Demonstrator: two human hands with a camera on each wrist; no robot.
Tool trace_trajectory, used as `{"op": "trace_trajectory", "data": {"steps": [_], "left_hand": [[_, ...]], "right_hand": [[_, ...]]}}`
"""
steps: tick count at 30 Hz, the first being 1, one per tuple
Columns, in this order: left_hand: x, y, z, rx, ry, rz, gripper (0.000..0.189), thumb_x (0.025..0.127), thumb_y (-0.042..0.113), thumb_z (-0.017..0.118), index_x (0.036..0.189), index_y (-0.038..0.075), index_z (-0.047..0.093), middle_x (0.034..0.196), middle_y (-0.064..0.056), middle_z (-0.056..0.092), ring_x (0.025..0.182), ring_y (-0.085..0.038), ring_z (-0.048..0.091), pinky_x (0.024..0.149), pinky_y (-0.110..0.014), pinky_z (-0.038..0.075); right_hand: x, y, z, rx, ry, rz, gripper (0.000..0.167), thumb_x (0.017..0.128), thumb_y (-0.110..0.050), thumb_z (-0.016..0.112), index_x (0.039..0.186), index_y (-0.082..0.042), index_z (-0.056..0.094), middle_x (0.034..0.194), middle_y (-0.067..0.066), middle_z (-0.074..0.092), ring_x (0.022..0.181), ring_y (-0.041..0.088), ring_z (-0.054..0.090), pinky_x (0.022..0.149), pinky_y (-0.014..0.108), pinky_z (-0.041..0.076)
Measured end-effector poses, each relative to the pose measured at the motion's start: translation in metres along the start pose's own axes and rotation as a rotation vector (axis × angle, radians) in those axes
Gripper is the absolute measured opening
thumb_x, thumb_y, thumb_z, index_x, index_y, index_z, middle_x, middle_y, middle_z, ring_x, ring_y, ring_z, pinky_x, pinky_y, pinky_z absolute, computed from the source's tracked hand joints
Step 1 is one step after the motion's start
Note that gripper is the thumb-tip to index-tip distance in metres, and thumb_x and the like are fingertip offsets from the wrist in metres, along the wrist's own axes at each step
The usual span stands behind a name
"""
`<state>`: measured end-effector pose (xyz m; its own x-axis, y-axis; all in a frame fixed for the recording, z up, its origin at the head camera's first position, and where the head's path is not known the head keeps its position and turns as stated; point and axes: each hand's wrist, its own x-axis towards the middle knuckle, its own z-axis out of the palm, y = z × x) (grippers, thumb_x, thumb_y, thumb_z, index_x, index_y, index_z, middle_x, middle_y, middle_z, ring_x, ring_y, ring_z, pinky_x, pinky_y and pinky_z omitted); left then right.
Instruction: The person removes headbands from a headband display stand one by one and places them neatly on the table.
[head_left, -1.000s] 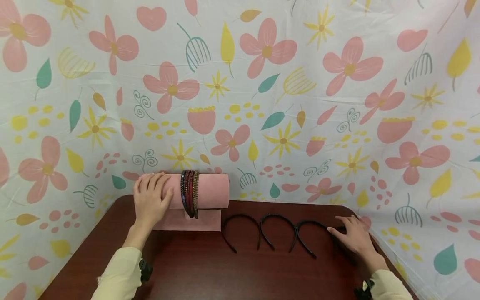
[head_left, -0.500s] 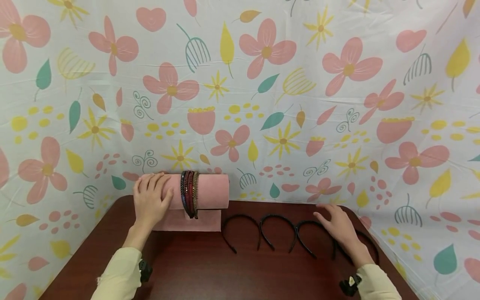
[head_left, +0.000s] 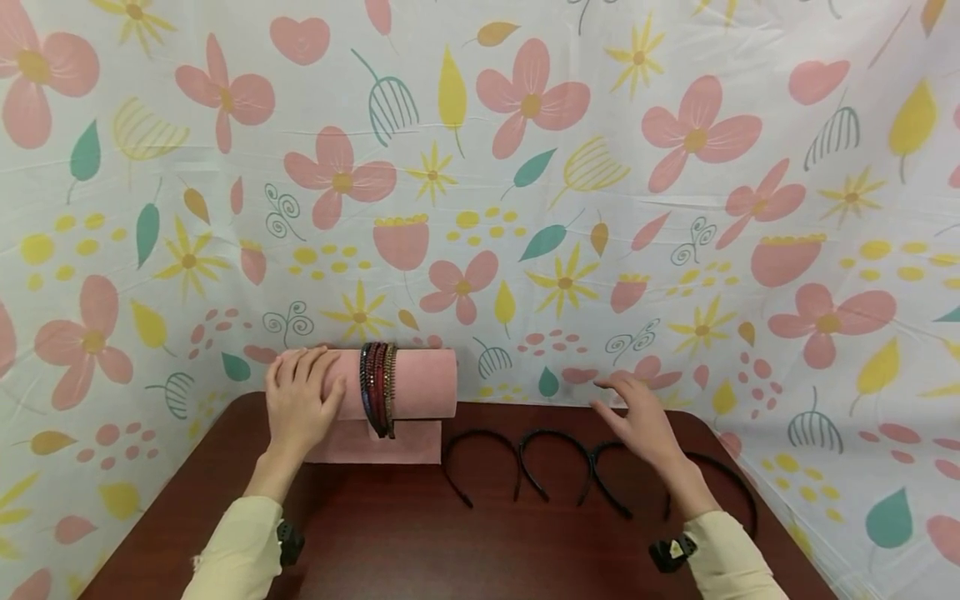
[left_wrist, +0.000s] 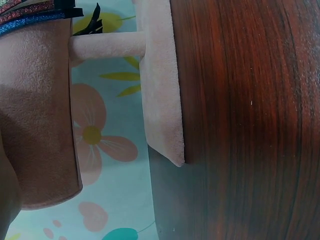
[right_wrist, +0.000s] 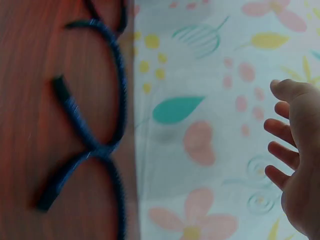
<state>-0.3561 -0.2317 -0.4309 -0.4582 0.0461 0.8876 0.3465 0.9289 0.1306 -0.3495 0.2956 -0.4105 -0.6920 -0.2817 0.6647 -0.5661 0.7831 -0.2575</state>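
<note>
A pink velvety headband stand (head_left: 429,383) stands at the back left of the table, its roll held up on a post over a flat base. Several glittery headbands (head_left: 378,387) in blue, red and gold hang side by side on the roll. My left hand (head_left: 302,402) grips the roll's left end, fingers over the top and thumb on the front. In the air above the row of dark headbands (head_left: 557,433) is my right hand (head_left: 641,421), fingers loosely bent and nothing in them. The right wrist view shows this hand (right_wrist: 306,135) against the cloth, apart from the blurred headbands.
Several dark headbands lie in a row on the brown wooden table (head_left: 420,542), right of the stand; the rightmost headband (head_left: 738,471) is partly behind my right forearm. A flower-printed cloth (head_left: 480,192) hangs right behind the table's back edge.
My right hand has moved left and upward from the rightmost headband, uncovering it. My left hand stays on the stand.
</note>
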Motion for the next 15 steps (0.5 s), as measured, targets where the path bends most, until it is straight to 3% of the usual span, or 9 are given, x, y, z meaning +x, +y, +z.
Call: {"op": "trace_trajectory", "data": {"steps": [7, 15], "left_hand": [[0.0, 0.0, 0.0, 0.006, -0.019, -0.004, 0.05, 0.096, 0.045, 0.042, 0.127, 0.014, 0.064, 0.132, -0.013, 0.06, 0.126, -0.037, 0.048, 0.111, -0.062, 0.024], [-0.001, -0.001, 0.0, 0.003, -0.008, -0.002, 0.049, 0.096, 0.046, 0.042, 0.127, 0.014, 0.064, 0.132, -0.013, 0.06, 0.126, -0.037, 0.047, 0.112, -0.061, 0.023]], "right_hand": [[0.018, -0.034, 0.001, 0.063, 0.015, -0.119, 0.037, 0.089, -0.02, 0.073, 0.125, -0.014, 0.066, 0.12, 0.008, 0.068, 0.112, 0.027, 0.062, 0.095, 0.048, 0.047], [0.026, -0.064, 0.008, 0.057, 0.008, -0.16, 0.039, 0.087, -0.021, 0.075, 0.123, -0.01, 0.066, 0.121, 0.011, 0.066, 0.116, 0.032, 0.059, 0.097, 0.051, 0.047]]}}
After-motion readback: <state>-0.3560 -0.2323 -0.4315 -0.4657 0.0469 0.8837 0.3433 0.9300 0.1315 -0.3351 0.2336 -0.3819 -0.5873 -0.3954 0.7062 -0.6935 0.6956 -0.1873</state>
